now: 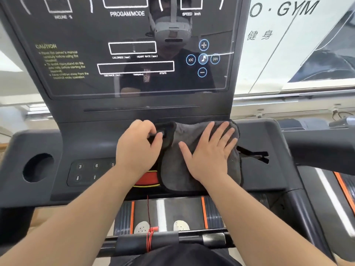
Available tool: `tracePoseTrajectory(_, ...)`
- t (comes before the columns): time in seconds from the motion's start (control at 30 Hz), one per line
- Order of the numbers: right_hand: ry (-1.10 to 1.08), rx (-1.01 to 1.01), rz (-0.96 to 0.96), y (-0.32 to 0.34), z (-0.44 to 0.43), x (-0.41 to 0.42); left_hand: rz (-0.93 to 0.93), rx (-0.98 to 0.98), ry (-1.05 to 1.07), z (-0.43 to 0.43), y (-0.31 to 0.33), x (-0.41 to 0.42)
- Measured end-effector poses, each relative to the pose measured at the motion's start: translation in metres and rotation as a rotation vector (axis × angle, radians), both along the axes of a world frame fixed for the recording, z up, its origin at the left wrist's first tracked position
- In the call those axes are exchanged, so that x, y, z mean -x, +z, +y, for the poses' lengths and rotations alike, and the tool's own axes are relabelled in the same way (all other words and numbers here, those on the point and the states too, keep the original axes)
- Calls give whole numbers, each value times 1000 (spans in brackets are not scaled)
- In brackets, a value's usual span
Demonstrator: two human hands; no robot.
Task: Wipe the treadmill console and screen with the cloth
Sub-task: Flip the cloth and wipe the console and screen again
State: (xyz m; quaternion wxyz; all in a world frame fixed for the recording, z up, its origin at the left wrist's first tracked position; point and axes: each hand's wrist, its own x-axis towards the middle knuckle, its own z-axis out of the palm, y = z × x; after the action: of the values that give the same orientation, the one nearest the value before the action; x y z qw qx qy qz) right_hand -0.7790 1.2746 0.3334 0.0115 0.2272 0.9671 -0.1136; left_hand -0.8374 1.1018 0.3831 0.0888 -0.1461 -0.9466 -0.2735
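Grey microfibre, by the look of it, makes up the cloth (201, 156), which is spread on the flat deck of the console (257, 135), right of centre, with its long axis running from the near edge toward the foot of the screen (134, 54). The right hand (209, 150) is laid flat on top of it, fingers splayed wide and pressed down, gripping nothing. The left hand (138, 143) is set just beside the cloth's left border, its fingers curled narrow and pinched on the dark hem there; whether a fold is actually held or only touched cannot be told, since the hem blends into the dark plastic. A red and yellow safety-key pad (148, 179) is partly covered by the cloth's near left corner, and the keypad (86, 171) lies uncovered further left.

The coming move is judged to turn on one relation: the screen stands directly beyond the fingertips of the right hand, up and away, with the cloth already under that palm. The right hand is therefore the nearer and better placed to carry the cloth upward; the keypad side would call for a sweep across to the left.
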Motion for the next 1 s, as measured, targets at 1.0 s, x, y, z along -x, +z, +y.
tracePoseTrajectory(1.0,761,-132,-36,-11,-23,-37,-15,382,188,-147,-45,-32)
